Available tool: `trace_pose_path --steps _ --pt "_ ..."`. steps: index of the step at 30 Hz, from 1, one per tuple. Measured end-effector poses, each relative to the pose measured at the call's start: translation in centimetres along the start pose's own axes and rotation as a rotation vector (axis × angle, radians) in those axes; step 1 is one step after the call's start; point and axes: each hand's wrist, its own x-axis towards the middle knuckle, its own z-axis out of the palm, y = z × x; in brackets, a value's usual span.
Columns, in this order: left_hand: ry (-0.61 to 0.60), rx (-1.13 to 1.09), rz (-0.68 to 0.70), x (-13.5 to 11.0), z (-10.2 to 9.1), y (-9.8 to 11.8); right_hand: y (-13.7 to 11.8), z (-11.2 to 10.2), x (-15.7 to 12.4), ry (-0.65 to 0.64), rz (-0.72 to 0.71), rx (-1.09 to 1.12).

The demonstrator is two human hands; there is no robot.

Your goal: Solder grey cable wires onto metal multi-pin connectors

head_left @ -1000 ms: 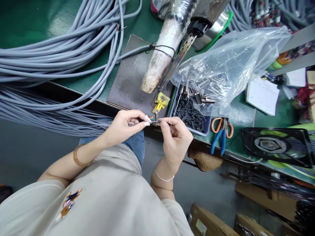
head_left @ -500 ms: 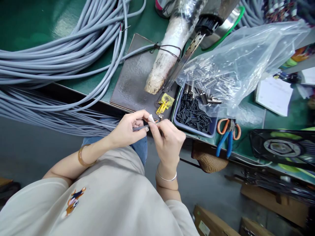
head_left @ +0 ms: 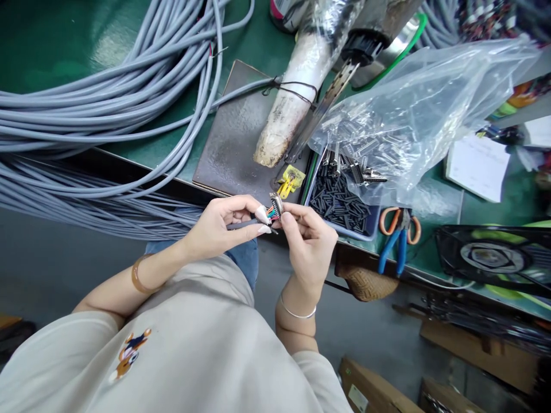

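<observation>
Found both hands working just off the near edge of the green tabletop (head_left: 51,34), above the lap. Noted the left hand (head_left: 219,226) clenched on the end of a grey cable (head_left: 241,225), thumb and forefinger pinching where the jacket stops. Observed coloured wires (head_left: 270,213) fanning from that end into a small metal connector (head_left: 276,205). Recorded the right hand (head_left: 307,241) grasping the connector between thumb and fingertips, held tilted, close against the left hand's fingertips. Located the connector just in front of a dark metal plate (head_left: 232,143) and near a yellow clip (head_left: 289,181) lying at the plate's corner. Logged, right of the plate, a blue tray (head_left: 375,219) of short black sleeves, partly covered by a clear plastic bag (head_left: 422,109) of metal parts. Logged orange-and-blue-handled cutters (head_left: 398,235) beside the tray, a black fan (head_left: 495,258) further right, and a heavy bundle of grey cables (head_left: 107,103) across the left of the tabletop and hanging over its edge.
</observation>
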Motion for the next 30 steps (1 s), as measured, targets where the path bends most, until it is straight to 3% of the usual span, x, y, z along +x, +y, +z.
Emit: trace_pose_path --steps 3,6,10,13,15,17,24,30 --pt "0.046 0.065 0.087 -0.1 0.2 -0.3 -0.2 0.2 0.1 -0.021 0.004 0.141" --pt "0.092 0.102 0.094 -0.1 0.4 -0.5 -0.3 0.3 -0.1 0.023 -0.015 0.056" --pt "0.147 0.054 -0.018 0.1 0.5 -0.3 -0.1 0.5 -0.2 0.264 -0.196 -0.114" --pt "0.195 -0.004 -0.086 0.4 0.4 -0.2 0.2 0.8 0.1 0.545 -0.393 0.041" --pt "0.217 -0.029 -0.128 0.6 0.3 -0.1 0.3 1.0 0.1 0.642 -0.462 0.101" --pt "0.225 -0.038 -0.155 0.7 0.1 -0.1 0.3 1.1 -0.1 0.606 -0.445 0.062" --pt "0.229 -0.028 -0.152 1.3 0.0 0.0 0.9 1.6 -1.1 0.196 -0.176 -0.007" --pt "0.335 0.020 -0.067 2.2 0.5 -0.4 1.1 2.5 -0.4 0.187 -0.198 -0.029"
